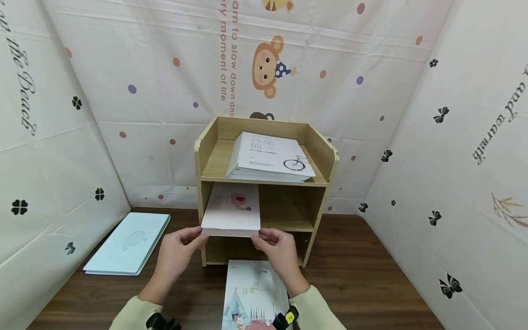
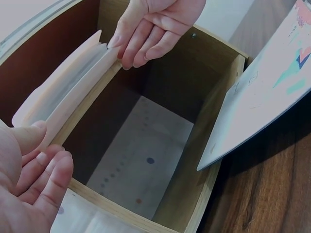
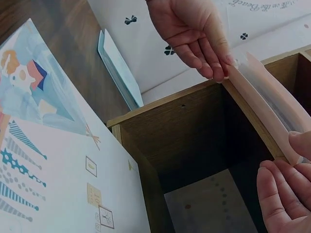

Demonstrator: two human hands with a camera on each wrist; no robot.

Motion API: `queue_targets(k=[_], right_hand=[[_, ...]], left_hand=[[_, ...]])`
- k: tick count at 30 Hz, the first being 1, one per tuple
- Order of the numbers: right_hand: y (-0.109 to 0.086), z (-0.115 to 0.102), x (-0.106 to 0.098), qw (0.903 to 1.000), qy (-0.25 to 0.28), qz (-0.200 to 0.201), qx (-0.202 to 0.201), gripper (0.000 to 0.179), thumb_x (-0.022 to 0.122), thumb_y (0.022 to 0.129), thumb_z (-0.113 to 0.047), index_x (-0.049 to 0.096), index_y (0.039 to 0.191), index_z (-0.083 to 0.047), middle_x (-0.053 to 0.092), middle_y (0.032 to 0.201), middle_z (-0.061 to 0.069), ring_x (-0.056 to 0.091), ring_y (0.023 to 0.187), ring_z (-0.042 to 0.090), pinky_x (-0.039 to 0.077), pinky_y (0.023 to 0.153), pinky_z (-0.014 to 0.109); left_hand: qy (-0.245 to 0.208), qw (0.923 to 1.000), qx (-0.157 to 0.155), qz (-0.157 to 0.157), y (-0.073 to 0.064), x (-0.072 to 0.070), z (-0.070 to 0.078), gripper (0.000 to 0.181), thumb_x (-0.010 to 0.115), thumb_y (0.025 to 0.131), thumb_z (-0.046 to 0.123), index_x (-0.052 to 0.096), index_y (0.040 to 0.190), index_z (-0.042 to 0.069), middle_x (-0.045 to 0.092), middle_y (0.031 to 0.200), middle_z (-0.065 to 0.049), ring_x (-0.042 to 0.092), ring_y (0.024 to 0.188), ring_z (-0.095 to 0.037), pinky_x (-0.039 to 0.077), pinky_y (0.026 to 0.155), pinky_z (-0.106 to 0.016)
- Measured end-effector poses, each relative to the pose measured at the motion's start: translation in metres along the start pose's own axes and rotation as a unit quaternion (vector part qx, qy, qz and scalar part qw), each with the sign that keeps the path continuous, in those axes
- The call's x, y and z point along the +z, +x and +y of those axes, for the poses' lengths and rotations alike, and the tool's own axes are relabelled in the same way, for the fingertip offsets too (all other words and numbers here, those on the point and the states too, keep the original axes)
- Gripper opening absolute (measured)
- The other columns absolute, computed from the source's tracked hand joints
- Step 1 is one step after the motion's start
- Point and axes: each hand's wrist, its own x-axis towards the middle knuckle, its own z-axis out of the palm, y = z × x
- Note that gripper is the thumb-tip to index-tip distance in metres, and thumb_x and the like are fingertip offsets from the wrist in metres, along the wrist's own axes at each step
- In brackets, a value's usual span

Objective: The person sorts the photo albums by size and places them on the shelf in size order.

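A pale pink notebook (image 1: 231, 208) with a pink elephant-like drawing lies on the middle level of a small wooden shelf (image 1: 286, 222), toward its left side. Its near edge faces me, at the front of the board. My left hand (image 1: 175, 252) pinches the near left corner, and my right hand (image 1: 278, 254) pinches the near right one. Up close in the left wrist view, the left thumb (image 2: 31, 136) presses the notebook's edge, with the other fingers loosely bent below. The right wrist view has the notebook's side (image 3: 262, 109) between both hands.
A stack of white books (image 1: 270, 156) with a bicycle print lies on the top level. Left of the shelf, a light blue notebook (image 1: 128, 243) with a whale drawing lies on the brown table (image 1: 350, 275). A book with a tent picture (image 1: 251, 293) is in front, below my hands.
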Motion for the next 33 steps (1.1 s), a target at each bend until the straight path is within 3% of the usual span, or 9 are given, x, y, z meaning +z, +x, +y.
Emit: queue_targets(k=[10,24,33], right_hand=[[0.005,-0.003,0.005,0.9994,0.010,0.027,-0.018,0.023,0.084,0.086,-0.018,0.078,0.102,-0.003,0.079,0.092,0.013,0.076,0.077,0.018,0.064,0.071,0.027],[0.011,-0.003,0.006,0.9988,0.012,0.041,-0.025,0.017,0.083,0.087,-0.016,0.078,0.095,-0.002,0.078,0.088,0.016,0.075,0.072,0.017,0.064,0.068,0.027],[0.013,-0.002,0.008,0.9982,0.000,0.051,-0.033,0.013,0.083,0.087,-0.016,0.078,0.090,-0.005,0.078,0.084,0.012,0.075,0.070,0.018,0.063,0.065,0.026]], left_hand=[[-0.005,0.9993,0.014,0.035,0.006,0.004,0.000,0.027,0.081,0.090,0.025,0.080,0.107,0.005,0.078,0.084,-0.010,0.074,0.072,-0.024,0.058,0.058,-0.025],[-0.021,0.9987,0.009,0.046,0.014,0.007,0.000,0.018,0.083,0.088,0.022,0.082,0.095,0.005,0.077,0.080,-0.010,0.073,0.068,-0.026,0.059,0.058,-0.024],[-0.015,0.9986,0.002,0.050,0.016,0.005,0.002,0.021,0.083,0.088,0.025,0.081,0.089,0.005,0.077,0.077,-0.008,0.070,0.062,-0.014,0.060,0.058,-0.028]])
